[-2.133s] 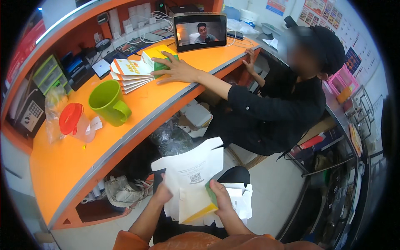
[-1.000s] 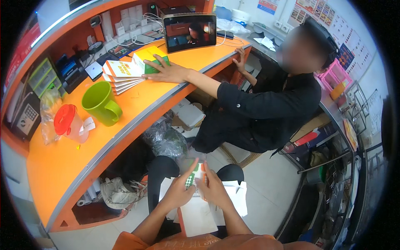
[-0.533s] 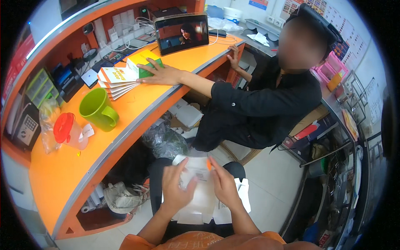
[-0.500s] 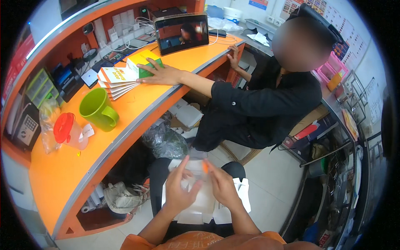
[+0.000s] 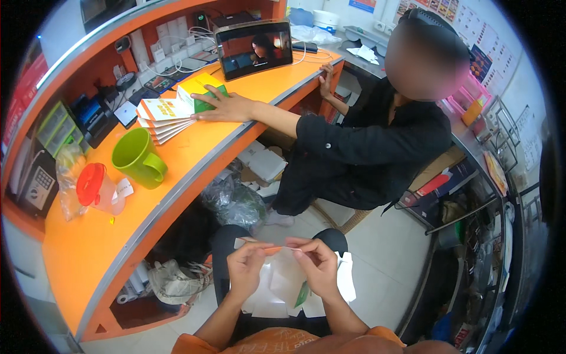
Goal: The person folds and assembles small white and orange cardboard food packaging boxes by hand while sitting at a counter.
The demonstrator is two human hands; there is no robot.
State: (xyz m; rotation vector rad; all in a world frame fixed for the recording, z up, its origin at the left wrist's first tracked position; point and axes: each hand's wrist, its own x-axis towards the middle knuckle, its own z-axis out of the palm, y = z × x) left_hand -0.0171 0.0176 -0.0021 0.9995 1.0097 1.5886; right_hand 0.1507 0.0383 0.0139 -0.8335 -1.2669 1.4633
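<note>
carton (image 5: 286, 279) held between left hand (image 5: 245, 270) and right hand (image 5: 319, 268).

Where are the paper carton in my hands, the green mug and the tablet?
Paper carton (image 5: 287, 277), head view: on its pale panel, below the fingers.
Green mug (image 5: 138, 167), head view: on its outer wall, left of the handle.
Tablet (image 5: 254, 51), head view: on its lit screen.

Orange lettering on the stacked cartons (image 5: 162, 110) — pale lettering on the orange shirt (image 5: 274, 341)
</note>
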